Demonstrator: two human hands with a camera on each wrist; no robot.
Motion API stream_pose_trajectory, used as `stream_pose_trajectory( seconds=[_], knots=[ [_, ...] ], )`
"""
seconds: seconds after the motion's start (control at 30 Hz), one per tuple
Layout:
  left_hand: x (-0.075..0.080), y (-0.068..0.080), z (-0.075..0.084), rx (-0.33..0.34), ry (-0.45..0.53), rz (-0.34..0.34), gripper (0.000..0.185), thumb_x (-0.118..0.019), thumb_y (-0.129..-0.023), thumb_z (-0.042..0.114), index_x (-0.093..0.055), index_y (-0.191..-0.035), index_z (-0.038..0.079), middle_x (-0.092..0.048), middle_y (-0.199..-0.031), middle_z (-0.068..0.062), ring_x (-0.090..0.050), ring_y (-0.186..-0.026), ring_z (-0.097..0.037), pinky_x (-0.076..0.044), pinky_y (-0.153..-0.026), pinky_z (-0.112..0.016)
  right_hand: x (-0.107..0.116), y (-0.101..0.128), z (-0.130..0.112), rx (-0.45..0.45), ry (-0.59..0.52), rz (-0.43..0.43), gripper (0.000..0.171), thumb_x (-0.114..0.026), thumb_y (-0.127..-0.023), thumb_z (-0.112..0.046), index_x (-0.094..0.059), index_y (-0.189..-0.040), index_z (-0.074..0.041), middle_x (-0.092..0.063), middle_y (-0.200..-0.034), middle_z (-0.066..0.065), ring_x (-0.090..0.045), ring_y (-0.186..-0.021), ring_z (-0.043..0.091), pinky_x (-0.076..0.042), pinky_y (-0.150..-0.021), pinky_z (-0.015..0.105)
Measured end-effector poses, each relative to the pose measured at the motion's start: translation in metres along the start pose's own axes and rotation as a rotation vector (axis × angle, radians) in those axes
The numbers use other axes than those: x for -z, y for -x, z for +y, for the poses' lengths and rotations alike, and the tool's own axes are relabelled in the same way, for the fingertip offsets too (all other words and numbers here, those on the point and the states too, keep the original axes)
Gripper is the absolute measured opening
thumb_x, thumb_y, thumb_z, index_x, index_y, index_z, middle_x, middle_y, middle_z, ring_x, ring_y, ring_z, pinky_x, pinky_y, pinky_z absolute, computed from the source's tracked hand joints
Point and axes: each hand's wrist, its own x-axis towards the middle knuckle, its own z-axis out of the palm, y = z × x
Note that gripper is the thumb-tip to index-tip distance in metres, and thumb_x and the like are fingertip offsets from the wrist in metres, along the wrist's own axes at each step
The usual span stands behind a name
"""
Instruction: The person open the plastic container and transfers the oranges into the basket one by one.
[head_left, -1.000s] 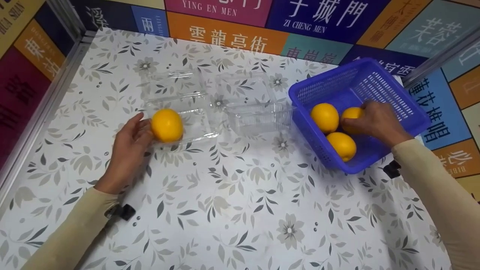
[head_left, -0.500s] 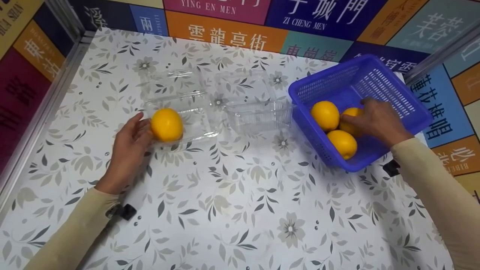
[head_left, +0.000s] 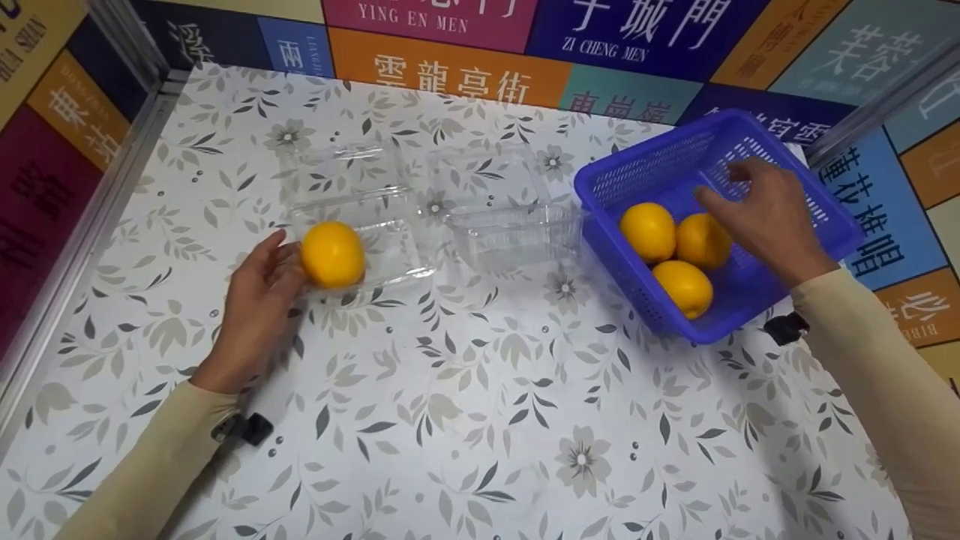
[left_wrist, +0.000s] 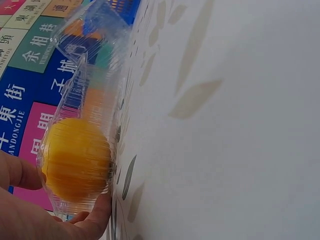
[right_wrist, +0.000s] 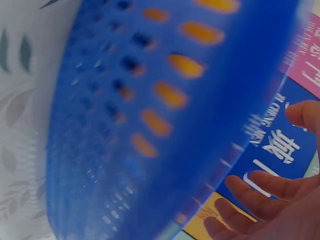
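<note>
Fingers [head_left: 271, 247] of the left hand [head_left: 255, 300] rest loosely against the near side of an orange [head_left: 333, 254] sitting in the front corner of a clear plastic clamshell tray [head_left: 390, 247] on a floral-patterned table [head_left: 480, 420]; the left wrist view shows fingertips under the tray's edge and a thumb beside the fruit, touching rather than gripping. Across the table, the right hand [head_left: 765, 217] hovers with spread, relaxed fingers above a blue plastic basket [head_left: 825, 247], holding nothing, just over three more oranges [head_left: 649, 231] clustered on the basket's floor. The right wrist view confirms the open palm beside the basket's perforated wall. A second clear tray [head_left: 517, 232] stands between the first tray and the basket, with nothing in it.

The oranges look firm, round and fairly weighty for their size, with a smooth rind that should roll readily but is not fragile; cupping one from above with fingers wrapped round its widest part seems the surest hold. The thin clamshell trays appear light and flexible, likely to slide or buckle if pushed, so steadying a tray at its rim seems wise.
</note>
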Motion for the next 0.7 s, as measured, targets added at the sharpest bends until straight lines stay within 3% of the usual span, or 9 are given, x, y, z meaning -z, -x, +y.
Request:
stream_pose_trajectory(
  seconds=[0.33, 0.7],
  knots=[
    [0.000, -0.001, -0.002, -0.004, -0.006, 0.004, 0.068, -0.050, -0.115, 0.016, -0.021, -0.176, 0.008, -0.046, -0.169, -0.015, -0.052, -0.145, -0.028, -0.051, -0.106, -0.016, -0.006, 0.017, -0.048, 0.078, -0.078, 0.090, 0.075, -0.068, -0.104, -0.054, -0.057, -0.154, 0.000, -0.060, -0.153, 0.022, -0.045, -0.147, 0.044, -0.027, -0.131, 0.061],
    [0.001, 0.000, -0.001, -0.014, 0.001, -0.017, 0.068, -0.049, -0.115, 0.015, -0.018, -0.175, 0.004, -0.046, -0.169, -0.016, -0.051, -0.150, -0.029, -0.047, -0.111, -0.014, -0.026, 0.036, -0.102, 0.289, -0.149, 0.129, 0.060, -0.080, -0.100, -0.041, -0.067, -0.142, 0.000, -0.068, -0.144, 0.019, -0.054, -0.135, 0.038, -0.037, -0.123, 0.057]
  ],
)
